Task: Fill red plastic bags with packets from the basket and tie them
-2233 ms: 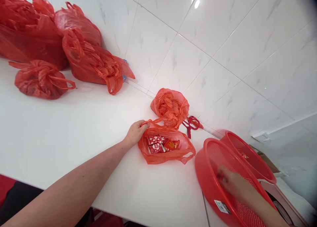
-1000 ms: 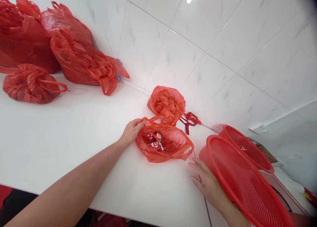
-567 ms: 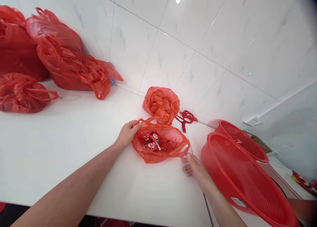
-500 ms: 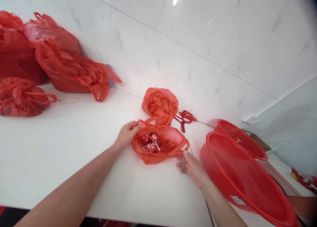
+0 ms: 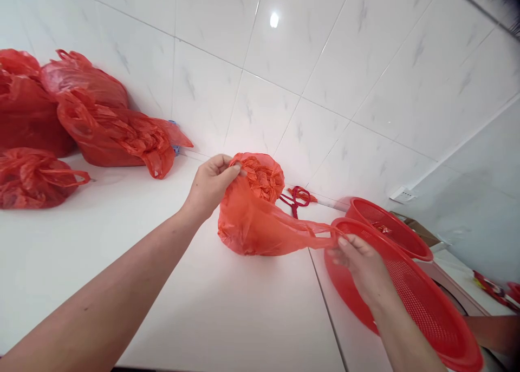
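A small red plastic bag [image 5: 255, 226] is lifted off the white counter [image 5: 122, 242]. My left hand [image 5: 211, 185] pinches its left handle and holds it high. My right hand [image 5: 361, 258] is closed on the right handle, pulled out toward the near red mesh basket [image 5: 422, 312]. The bag's contents are hidden inside the plastic. A second small red bag [image 5: 262, 174] sits right behind it by the wall.
Several big red bags [image 5: 101, 117] are piled at the far left against the tiled wall. A red ribbon [image 5: 296, 196] lies by the wall. A second red basket [image 5: 385, 231] stands behind the near one. Another person's arm [image 5: 491, 331] shows at the lower right.
My right hand left the basket, reached the bag's right handle and took it. Both hands have raised the bag and stretched it sideways, closing its mouth over the red packets.
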Available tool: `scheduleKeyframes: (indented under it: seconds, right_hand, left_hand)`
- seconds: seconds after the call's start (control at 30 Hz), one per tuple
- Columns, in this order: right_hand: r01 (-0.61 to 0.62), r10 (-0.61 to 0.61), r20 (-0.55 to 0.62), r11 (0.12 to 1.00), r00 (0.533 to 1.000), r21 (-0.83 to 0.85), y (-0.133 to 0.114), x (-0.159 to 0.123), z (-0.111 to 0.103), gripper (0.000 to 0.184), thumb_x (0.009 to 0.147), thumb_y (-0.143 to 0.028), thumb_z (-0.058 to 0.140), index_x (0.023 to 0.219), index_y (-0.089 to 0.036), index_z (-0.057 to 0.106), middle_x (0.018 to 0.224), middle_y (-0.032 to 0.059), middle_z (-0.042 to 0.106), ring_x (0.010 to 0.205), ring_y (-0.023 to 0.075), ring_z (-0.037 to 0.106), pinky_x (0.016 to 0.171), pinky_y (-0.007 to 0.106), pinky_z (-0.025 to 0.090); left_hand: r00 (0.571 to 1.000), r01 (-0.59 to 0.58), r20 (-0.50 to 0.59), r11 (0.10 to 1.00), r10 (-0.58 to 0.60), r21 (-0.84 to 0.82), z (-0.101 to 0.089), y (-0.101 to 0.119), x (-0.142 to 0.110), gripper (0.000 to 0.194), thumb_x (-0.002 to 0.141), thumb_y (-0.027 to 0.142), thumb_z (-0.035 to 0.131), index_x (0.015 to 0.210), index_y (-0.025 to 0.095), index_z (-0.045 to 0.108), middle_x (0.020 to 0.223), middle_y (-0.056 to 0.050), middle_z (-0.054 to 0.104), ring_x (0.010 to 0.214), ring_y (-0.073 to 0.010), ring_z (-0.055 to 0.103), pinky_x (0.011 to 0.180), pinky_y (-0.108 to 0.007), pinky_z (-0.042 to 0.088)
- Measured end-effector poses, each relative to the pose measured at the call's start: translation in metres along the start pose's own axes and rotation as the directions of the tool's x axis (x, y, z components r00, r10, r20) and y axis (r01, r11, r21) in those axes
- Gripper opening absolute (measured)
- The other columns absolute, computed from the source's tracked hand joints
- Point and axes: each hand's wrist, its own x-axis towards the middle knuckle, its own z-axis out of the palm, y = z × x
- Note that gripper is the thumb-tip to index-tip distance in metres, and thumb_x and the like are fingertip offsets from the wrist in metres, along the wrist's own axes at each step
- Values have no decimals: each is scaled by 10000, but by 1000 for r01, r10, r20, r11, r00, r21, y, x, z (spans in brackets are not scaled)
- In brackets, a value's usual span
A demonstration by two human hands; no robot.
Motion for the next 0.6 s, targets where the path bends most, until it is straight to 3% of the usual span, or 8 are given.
scheduleKeyframes:
  seconds: [0.13, 0.3, 0.47, 0.6]
  right_hand:
    - [78, -70, -73, 989, 995, 125, -16, -9, -8, 262, 719, -449, 705, 817, -217, 631, 791, 4, 621, 725, 130, 595, 625, 233, 500]
    - [107, -98, -54, 975, 994, 193, -22, -15, -6, 206, 720, -405, 717, 781, -224, 638, 795, -5, 601, 726, 120, 569, 615, 222, 494]
    - [197, -207, 4, 937, 978, 289, -14, -10, -2, 170, 767, -390, 669, 854, -244, 667, 917, 25, 627, 814, 148, 567, 688, 268, 499]
    - [169, -202, 112, 953, 973, 250, 5, -11, 7, 333, 761, -409, 669, 1071, -295, 621, 1150, 57, 603, 1043, 213, 553, 886, 356, 461]
  left_hand:
    - [989, -130, 72, 990, 127, 47, 16, 35, 1, 109, 773, 291, 580, 779, 183, 595, 790, -10, 641, 643, -107, 532, 579, -234, 403]
    - [981, -173, 118, 964, 152, 202, 23, 50, -1, 148, 785, 330, 576, 802, 189, 615, 818, -12, 629, 680, -123, 528, 589, -249, 398]
    - [984, -177, 76, 943, 162, 282, 15, 45, -6, 191, 803, 376, 565, 851, 200, 626, 915, -22, 636, 783, -150, 555, 672, -270, 433]
    - [994, -103, 74, 946, 84, 306, -9, 17, -29, 306, 805, 444, 566, 1043, 253, 588, 1130, -44, 593, 1024, -214, 548, 819, -325, 457]
